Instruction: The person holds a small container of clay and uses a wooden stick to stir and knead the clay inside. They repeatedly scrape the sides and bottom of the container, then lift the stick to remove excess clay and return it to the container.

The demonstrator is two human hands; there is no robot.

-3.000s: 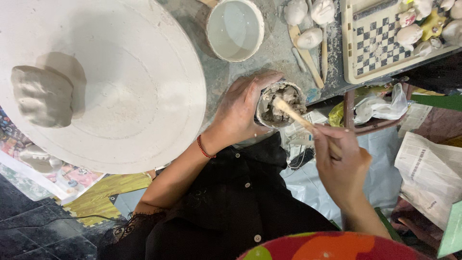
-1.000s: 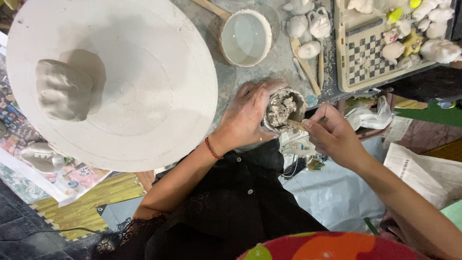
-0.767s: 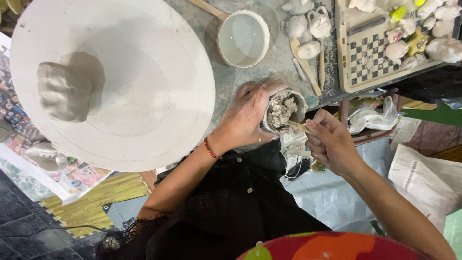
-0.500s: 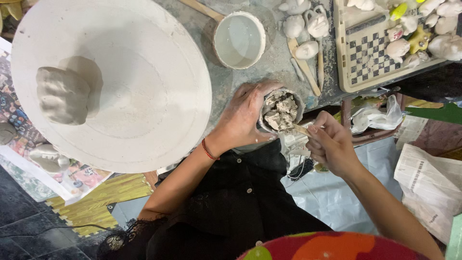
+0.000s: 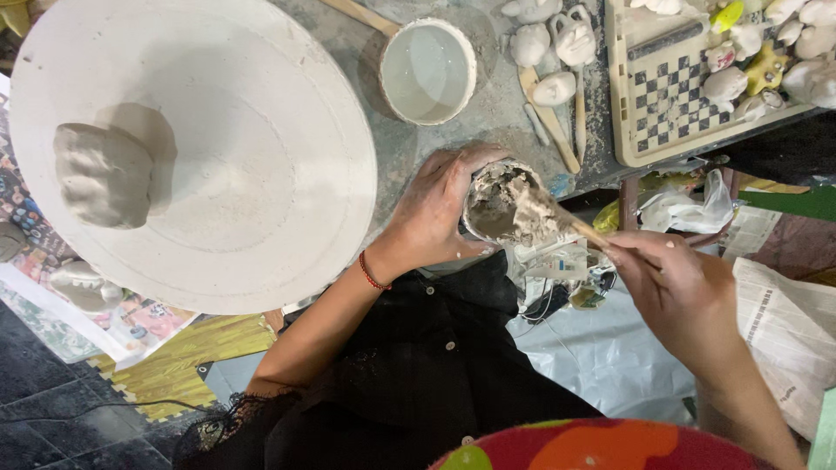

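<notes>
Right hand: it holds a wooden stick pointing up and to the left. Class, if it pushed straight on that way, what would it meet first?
The right hand would most likely meet the clay-filled cup first, gripped by the left hand; depth is unclear.

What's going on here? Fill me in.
A person works clay at a table. The left hand grips a small cup of wet grey clay at the table's edge, and the right hand holds a wooden stick whose clay-coated tip pokes into the cup. Beside them sit a big white round disc carrying a lump of clay, a white bowl and a checkered tray of small figures.
</notes>
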